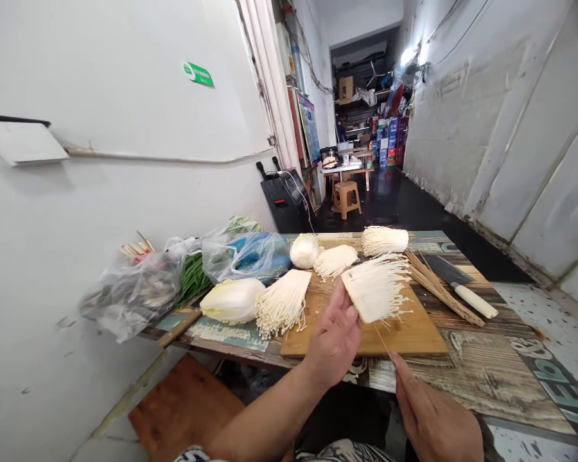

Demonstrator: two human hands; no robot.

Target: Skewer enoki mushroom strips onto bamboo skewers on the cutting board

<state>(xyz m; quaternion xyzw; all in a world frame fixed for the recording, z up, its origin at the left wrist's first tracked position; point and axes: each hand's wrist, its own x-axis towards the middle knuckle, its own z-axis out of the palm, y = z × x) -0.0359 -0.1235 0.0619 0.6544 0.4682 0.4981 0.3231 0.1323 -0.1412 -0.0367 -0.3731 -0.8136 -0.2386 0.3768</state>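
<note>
My left hand (334, 333) is closed around the root end of a flat slab of enoki mushrooms (376, 289), raised above the wooden cutting board (414, 330). The mushroom caps fan out to the right. My right hand (431, 410), lower and nearer the table's front edge, pinches a thin wooden skewer (384, 343). Its upper end reaches the slab's lower edge; whether it has gone in I cannot tell. Left of the board rests another enoki bunch (284, 303), and behind it lie a smaller piece of enoki (336, 262) and a thick bundle of enoki (384, 240).
A cleaver (462, 289) with a pale handle and a pile of skewers (440, 289) lie on the right. Napa cabbage (234, 300), a round cabbage piece (305, 250), green vegetables (191, 279) and plastic bags (243, 256) crowd the left. A wall (125, 205) borders that side.
</note>
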